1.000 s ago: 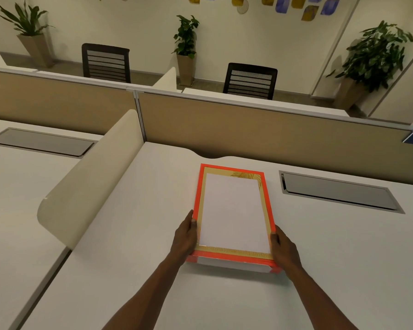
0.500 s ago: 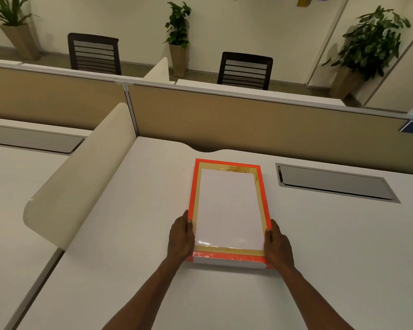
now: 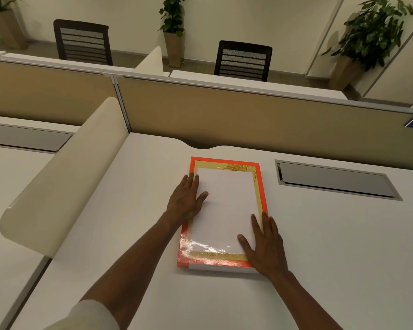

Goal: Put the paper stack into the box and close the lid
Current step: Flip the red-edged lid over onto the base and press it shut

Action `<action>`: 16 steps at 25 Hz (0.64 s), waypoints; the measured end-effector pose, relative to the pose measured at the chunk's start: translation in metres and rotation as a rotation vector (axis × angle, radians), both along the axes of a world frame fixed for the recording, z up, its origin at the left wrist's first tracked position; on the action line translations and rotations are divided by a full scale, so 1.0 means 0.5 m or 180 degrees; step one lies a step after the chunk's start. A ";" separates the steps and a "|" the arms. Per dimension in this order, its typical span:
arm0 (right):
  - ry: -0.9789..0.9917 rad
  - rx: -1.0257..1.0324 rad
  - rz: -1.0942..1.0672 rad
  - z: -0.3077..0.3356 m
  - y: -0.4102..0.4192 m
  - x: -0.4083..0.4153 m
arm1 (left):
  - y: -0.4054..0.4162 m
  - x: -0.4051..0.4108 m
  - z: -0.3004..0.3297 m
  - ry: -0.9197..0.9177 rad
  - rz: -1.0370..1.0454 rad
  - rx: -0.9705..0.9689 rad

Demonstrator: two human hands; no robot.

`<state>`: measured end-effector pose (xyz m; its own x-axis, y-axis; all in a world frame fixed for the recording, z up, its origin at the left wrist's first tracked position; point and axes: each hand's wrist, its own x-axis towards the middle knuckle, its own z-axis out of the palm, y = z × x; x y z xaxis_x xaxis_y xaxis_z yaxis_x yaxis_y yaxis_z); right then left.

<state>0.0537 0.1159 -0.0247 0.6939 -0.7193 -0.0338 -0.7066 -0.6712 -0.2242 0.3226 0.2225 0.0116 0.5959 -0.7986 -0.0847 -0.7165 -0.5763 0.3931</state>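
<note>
Paper stack: the white paper stack [image 3: 224, 206] lies flat inside the orange-rimmed box [image 3: 262, 186], at the centre of the frame, with a gold margin of the box showing all round it.
Box position: on the white desk [image 3: 332, 246], straight ahead of the person, below the tan partition [image 3: 248, 115] and left of the grey cable hatch [image 3: 334, 179].
Long axis: runs from the bottom of the frame toward the top, away from the person, leaning slightly to the right at its far end.
Left hand: the left hand [image 3: 185, 201] lies flat and spread on the box's left edge, about midway up, thumb resting on the paper; it grips nothing.
Right hand: the right hand [image 3: 262, 246] lies flat and spread over the lower right corner, fingers on the paper and rim; it grips nothing either.
Nearer hand: the right hand sits at the near end of the box, the left further up the left side.
Lid: no separate lid shows anywhere in the frame; whether it is hinged, tucked beneath or out of view cannot be told.
Step in hand: by the look of it, the paper is seated and being pressed level, so closing remains.
Next move: likely turns on finding the lid and lowering it square along that same long axis.
</note>
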 end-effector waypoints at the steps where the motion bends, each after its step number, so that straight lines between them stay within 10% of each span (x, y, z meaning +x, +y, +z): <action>1: 0.0021 -0.0021 0.0001 -0.003 -0.001 0.000 | -0.007 0.009 -0.005 -0.0073 -0.0038 0.0105; 16: -0.0674 0.1107 -0.0630 0.007 0.015 -0.032 | 0.100 -0.080 -0.069 0.1497 0.0580 -0.1146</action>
